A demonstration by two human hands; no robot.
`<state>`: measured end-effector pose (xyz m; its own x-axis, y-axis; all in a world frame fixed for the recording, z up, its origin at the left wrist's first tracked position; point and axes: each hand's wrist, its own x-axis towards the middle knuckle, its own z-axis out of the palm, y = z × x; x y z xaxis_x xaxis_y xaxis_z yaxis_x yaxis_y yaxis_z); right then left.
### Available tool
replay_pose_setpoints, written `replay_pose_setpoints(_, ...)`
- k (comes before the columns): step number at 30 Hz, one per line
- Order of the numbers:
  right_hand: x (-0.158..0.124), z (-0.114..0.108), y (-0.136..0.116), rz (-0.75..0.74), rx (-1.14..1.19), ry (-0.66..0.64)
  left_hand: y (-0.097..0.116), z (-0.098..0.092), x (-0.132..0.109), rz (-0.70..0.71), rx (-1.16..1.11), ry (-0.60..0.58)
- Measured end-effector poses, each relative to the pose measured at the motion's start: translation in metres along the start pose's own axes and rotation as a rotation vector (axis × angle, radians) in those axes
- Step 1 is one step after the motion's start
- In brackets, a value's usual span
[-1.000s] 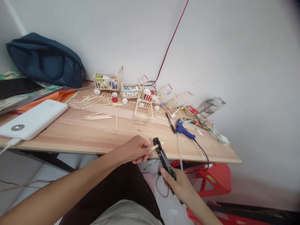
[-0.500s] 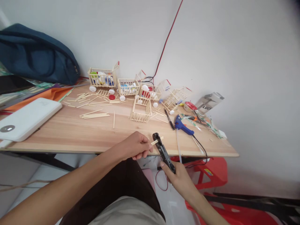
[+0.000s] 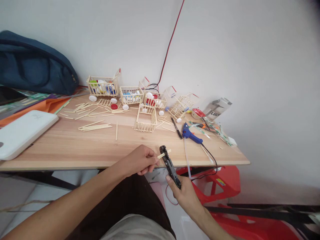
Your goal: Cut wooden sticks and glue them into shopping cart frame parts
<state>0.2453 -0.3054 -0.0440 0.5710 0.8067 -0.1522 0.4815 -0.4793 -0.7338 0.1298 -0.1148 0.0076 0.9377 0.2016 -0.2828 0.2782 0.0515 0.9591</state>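
My left hand [image 3: 140, 160] pinches a short wooden stick [image 3: 164, 154] just in front of the table's near edge. The stick's middle lies in the jaws of black cutting pliers [image 3: 169, 165], and my right hand [image 3: 183, 195] grips their handles from below. Both hands hover over my lap, below the wooden table [image 3: 75, 146]. Behind them on the table stands an open stick-built frame [image 3: 145, 120], and several small stick carts [image 3: 102, 86] filled with coloured caps line the wall.
Loose sticks [image 3: 95, 126] lie scattered over the table's middle. A blue glue gun [image 3: 190, 134] and a black pen [image 3: 176, 127] rest to the right, a white power bank [image 3: 22, 131] and a dark blue bag [image 3: 35, 71] to the left. A red stool [image 3: 220, 181] stands below.
The view has shifted a little, so the table's things sit further left in frame. My hands keep the same hold on stick and pliers.
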Motion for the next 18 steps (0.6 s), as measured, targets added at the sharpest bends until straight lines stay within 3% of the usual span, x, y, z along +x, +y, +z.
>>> replay_pose_setpoints(4,0.001,-0.001,-0.002,0.024,-0.01,-0.014,-0.001,-0.002,0.0,0.001,0.025,0.023)
replay_pose_setpoints(11,0.002,-0.015,-0.019,0.074,-0.029,-0.148,0.0,-0.007,0.0,0.015,0.045,0.003)
replay_pose_setpoints(18,0.005,-0.014,-0.017,0.063,-0.02,-0.067,0.001,-0.007,0.002,0.015,-0.03,0.02)
